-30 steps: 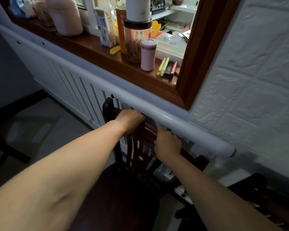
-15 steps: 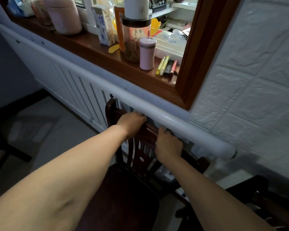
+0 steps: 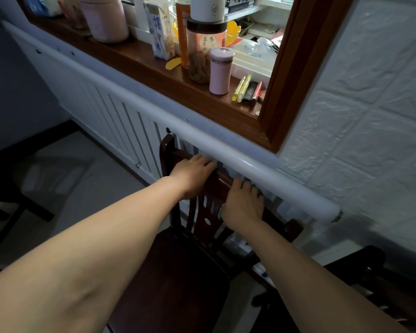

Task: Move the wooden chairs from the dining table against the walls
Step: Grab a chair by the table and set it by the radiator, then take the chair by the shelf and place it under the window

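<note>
A dark wooden chair [image 3: 178, 272] stands with its back against the white radiator [image 3: 120, 111] under the window sill. Its top rail lies just below the radiator's long white pipe [image 3: 269, 174]. My left hand [image 3: 192, 171] grips the left part of the top rail. My right hand [image 3: 244, 205] grips the rail further right, fingers curled over its far side. The seat lies between my forearms. The chair's legs are hidden.
A second dark wooden chair [image 3: 375, 280] stands at the lower right by the white textured wall [image 3: 370, 116]. The brown window sill [image 3: 154, 73] carries jars, a pink bottle [image 3: 220, 70], a carton and pens. Dark furniture legs [image 3: 7, 212] stand at the left on the pale floor.
The chair back and both hands have shifted slightly toward the radiator and a little to the left. Both hands keep their grip on the top rail.
</note>
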Demonstrator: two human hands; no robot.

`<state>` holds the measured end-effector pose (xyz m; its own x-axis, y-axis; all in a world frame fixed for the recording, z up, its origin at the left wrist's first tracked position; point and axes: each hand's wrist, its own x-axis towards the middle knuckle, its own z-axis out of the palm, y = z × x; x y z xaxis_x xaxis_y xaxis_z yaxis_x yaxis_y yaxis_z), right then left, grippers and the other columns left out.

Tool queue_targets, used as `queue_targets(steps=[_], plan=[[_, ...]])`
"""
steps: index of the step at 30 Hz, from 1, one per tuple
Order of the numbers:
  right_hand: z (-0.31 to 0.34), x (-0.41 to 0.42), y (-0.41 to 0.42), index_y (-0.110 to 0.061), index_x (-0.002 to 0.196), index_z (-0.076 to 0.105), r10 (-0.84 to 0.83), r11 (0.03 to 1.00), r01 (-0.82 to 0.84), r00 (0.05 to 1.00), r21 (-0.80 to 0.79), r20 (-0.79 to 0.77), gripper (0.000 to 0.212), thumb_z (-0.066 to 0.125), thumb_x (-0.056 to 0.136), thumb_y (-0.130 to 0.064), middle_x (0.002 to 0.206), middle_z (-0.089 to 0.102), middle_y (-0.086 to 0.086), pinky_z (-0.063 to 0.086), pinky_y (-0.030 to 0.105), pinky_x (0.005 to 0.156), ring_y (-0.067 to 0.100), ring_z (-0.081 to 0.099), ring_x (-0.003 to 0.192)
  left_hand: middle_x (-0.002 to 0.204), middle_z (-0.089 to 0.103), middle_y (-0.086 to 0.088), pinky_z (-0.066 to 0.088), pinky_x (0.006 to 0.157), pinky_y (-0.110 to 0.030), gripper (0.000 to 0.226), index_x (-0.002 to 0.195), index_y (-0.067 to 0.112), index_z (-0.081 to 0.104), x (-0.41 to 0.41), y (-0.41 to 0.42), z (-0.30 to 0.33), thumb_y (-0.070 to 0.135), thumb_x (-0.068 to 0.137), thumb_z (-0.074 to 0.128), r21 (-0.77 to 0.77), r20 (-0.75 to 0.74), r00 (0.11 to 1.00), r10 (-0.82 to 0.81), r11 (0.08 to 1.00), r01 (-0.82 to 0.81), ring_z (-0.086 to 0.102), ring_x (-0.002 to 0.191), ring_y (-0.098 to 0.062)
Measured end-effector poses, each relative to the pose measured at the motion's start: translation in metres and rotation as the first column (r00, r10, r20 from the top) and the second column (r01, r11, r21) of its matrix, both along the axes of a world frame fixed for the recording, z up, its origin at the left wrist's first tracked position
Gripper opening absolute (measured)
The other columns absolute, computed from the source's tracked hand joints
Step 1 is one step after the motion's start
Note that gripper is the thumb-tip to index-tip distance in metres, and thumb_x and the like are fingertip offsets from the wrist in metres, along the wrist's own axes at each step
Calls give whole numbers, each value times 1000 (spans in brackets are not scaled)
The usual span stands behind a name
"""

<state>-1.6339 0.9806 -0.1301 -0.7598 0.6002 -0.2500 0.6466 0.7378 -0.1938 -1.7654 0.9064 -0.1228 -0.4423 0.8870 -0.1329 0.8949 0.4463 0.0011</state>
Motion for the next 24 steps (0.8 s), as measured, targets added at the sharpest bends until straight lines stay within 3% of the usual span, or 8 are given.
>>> queue_targets(steps=[4,10,17,24], plan=[[8,4,-15,-10,144,15,16,1000,-16,1000,11,-12,87,68,80,-35,146,26,23,25,51,111,39,26,134,153,24,-6,40,100,-43,71,145,22,23,11,-24,12,11,85,58,12,21,999,36,999,-37,23,140,-28],[28,-7,-57,-12,138,30,166,985,-170,979,-24,-120,72,66,80,-35,148,20,21,22,47,111,38,17,136,156,17,-6,30,109,-47,78,146,26,19,13,-84,34,16,83,63,-127,-17,990,139,982,-140,18,142,-27],[51,-45,-142,-12,141,26,316,943,-323,945,-83,-85,74,63,82,-37,148,19,20,25,48,109,38,17,136,151,28,-3,27,108,-43,72,146,24,22,-9,-208,60,26,85,60,-154,2,947,320,936,-316,23,139,-23],[64,-98,-282,-13,140,27,473,866,-481,877,-135,-87,71,62,82,-34,144,25,16,30,44,106,34,21,133,149,31,0,25,108,-46,76,146,25,20,-40,-367,65,31,83,61,-95,46,874,484,873,-478,21,140,-22]])
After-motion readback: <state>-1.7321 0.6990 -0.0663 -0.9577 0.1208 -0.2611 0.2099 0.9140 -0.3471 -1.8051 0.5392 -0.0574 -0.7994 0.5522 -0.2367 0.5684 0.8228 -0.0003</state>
